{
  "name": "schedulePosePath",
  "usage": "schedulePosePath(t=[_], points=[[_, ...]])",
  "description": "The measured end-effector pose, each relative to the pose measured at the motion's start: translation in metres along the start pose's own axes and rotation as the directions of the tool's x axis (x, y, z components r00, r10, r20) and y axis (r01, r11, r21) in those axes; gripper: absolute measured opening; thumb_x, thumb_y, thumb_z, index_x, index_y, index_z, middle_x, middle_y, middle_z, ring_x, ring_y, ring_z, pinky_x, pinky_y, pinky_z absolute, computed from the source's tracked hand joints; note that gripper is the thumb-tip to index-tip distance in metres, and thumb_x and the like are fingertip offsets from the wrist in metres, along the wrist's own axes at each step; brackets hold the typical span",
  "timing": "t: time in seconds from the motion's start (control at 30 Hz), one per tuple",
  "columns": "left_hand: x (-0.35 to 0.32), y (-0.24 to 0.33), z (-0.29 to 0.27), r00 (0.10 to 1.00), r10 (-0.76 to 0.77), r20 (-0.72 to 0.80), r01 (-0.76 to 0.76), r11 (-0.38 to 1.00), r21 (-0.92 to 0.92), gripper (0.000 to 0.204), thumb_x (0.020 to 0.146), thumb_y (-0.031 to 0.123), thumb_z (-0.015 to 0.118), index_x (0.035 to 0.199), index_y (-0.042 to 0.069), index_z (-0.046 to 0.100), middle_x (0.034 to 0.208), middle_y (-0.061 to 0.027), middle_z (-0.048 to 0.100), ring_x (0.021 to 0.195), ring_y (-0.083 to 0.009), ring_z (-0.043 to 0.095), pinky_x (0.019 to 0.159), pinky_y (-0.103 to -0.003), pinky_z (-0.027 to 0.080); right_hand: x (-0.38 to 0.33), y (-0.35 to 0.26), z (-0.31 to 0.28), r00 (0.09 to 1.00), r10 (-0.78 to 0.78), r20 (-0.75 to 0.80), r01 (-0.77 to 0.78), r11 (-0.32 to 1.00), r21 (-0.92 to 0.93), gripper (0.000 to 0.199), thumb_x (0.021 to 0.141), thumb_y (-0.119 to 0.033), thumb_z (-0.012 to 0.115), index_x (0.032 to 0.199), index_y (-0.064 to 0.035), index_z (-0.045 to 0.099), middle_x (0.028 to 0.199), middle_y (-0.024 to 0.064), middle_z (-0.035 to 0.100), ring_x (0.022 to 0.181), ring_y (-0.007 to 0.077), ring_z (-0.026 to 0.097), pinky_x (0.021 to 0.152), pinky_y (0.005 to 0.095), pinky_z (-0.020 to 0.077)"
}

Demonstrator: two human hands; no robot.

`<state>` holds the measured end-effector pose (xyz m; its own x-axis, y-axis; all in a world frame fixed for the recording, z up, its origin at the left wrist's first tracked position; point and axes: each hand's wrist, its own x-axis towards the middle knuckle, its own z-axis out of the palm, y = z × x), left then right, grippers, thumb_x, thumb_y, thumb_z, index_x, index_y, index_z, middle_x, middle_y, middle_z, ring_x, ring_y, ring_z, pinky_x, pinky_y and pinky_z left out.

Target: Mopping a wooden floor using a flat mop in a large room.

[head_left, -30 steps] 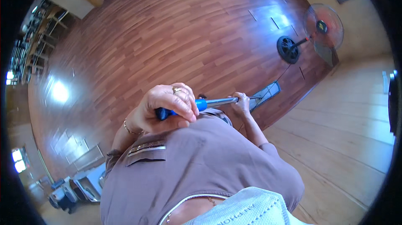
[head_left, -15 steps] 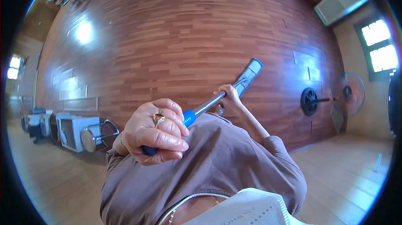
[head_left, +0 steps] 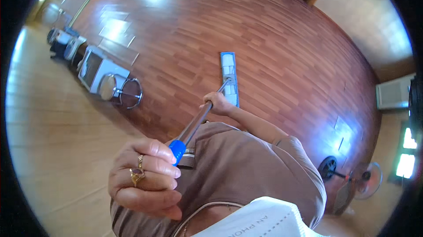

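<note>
Head view: the mop head point(head_left: 231, 88) lies on the wooden floor point(head_left: 176, 60), its pole point(head_left: 192, 124) slanting up toward the person. Near the mop head, the right hand point(head_left: 219, 104) is curled closed around the pole; farther from it, the left hand point(head_left: 152, 180) is wrapped about the blue grip point(head_left: 177, 149). Left of the mop head stands a round-seated stool point(head_left: 108, 88); well to its right, a fan point(head_left: 366, 179).

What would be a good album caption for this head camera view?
Left hand around the blue grip, right hand farther down the pole, flat mop head on a wood-look floor.
</note>
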<state>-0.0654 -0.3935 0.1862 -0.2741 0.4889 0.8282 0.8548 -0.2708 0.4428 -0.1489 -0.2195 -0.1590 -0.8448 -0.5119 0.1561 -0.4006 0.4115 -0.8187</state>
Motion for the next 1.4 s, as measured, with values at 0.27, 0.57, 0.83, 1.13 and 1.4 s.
schedulePosePath(t=[0.27, 0.57, 0.83, 1.13, 1.4], points=[[-0.018, 0.064, -0.012, 0.991, -0.081, -0.11, 0.114, 0.938, 0.327, 0.028, 0.072, 0.031, 0.081, 0.074, 0.008, 0.065, 0.059, 0.0018, 0.054, 0.054, -0.0132, 0.054, 0.059, -0.027, 0.048, 0.057, -0.063, 0.093, 0.886, -0.334, 0.322, 0.196, 0.898, 0.393, 0.022, 0.071, -0.023, 0.073, 0.073, -0.0053, 0.06, 0.069, 0.0155, 0.058, 0.069, 0.0292, 0.06, 0.061, 0.0406, 0.0449], [-0.044, 0.078, -0.012, 0.997, -0.071, 0.003, 0.061, 0.883, 0.465, 0.027, 0.077, 0.028, 0.076, 0.073, 0.006, 0.061, 0.054, 0.0032, 0.045, 0.048, -0.0097, 0.047, 0.057, -0.027, 0.047, 0.083, -0.109, 0.152, 0.551, -0.506, 0.664, 0.395, 0.859, 0.326, 0.014, 0.074, -0.02, 0.072, 0.071, -0.0094, 0.063, 0.076, 0.0078, 0.065, 0.075, 0.0262, 0.062, 0.068, 0.0393, 0.0431], [-0.066, 0.086, -0.011, 0.896, -0.382, -0.228, 0.44, 0.688, 0.577, 0.024, 0.074, 0.027, 0.077, 0.075, 0.008, 0.063, 0.057, -0.0011, 0.059, 0.053, -0.0162, 0.062, 0.071, -0.041, 0.052, 0.128, -0.106, 0.158, 0.479, -0.483, 0.733, 0.485, 0.842, 0.238, 0.009, 0.061, -0.014, 0.065, 0.069, -0.0133, 0.06, 0.07, 0.0061, 0.061, 0.076, 0.0289, 0.062, 0.076, 0.0431, 0.038], [-0.088, 0.051, 0.001, 0.85, -0.476, -0.224, 0.51, 0.639, 0.577, 0.019, 0.071, 0.02, 0.079, 0.079, 0.014, 0.063, 0.066, 0.0022, 0.061, 0.063, -0.0154, 0.063, 0.083, -0.044, 0.046, 0.152, -0.022, 0.145, 0.677, -0.412, 0.61, 0.422, 0.896, 0.137, 0.014, 0.062, -0.018, 0.067, 0.075, -0.0142, 0.064, 0.07, 0.0066, 0.062, 0.077, 0.0283, 0.064, 0.07, 0.0431, 0.0402], [-0.096, 0.02, 0.001, 0.871, -0.448, -0.199, 0.485, 0.724, 0.491, 0.018, 0.07, 0.018, 0.079, 0.078, 0.012, 0.063, 0.07, 0.0003, 0.064, 0.069, -0.0163, 0.066, 0.087, -0.046, 0.044, 0.133, 0.024, 0.073, 0.836, -0.188, 0.516, 0.314, 0.935, -0.167, 0.028, 0.071, -0.035, 0.075, 0.071, -0.0097, 0.064, 0.074, 0.0114, 0.062, 0.073, 0.0308, 0.061, 0.062, 0.0426, 0.0451]])
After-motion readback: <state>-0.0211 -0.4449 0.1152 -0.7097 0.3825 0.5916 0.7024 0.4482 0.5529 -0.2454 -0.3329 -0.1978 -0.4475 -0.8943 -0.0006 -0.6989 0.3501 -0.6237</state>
